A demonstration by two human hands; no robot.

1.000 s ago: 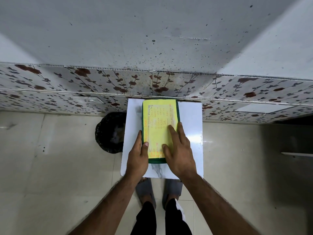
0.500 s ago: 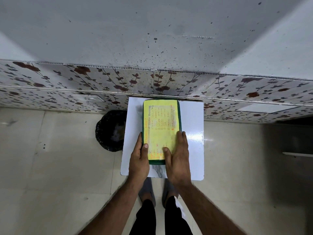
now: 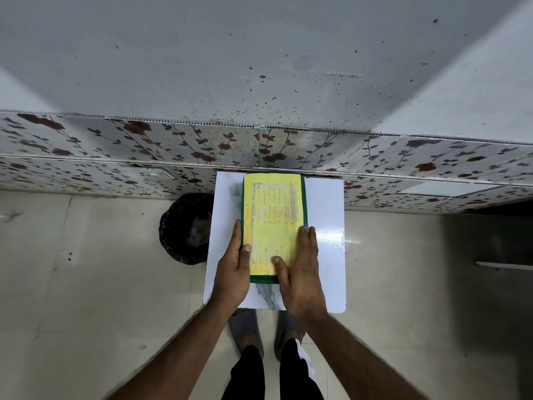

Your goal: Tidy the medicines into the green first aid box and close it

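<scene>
The green first aid box lies closed on a small white table, its lid covered by a yellow handwritten label. My left hand clasps the box's near left edge, thumb on the lid. My right hand lies flat along the near right side, thumb on the label and fingers over the edge. No medicines are in sight.
A black bin stands on the tiled floor left of the table. A floral-patterned wall panel runs just behind the table. My feet in grey slippers are below the table's near edge.
My right hand has slid from the middle of the lid back and outward to the box's right edge. The left hand has stayed on the left edge.
</scene>
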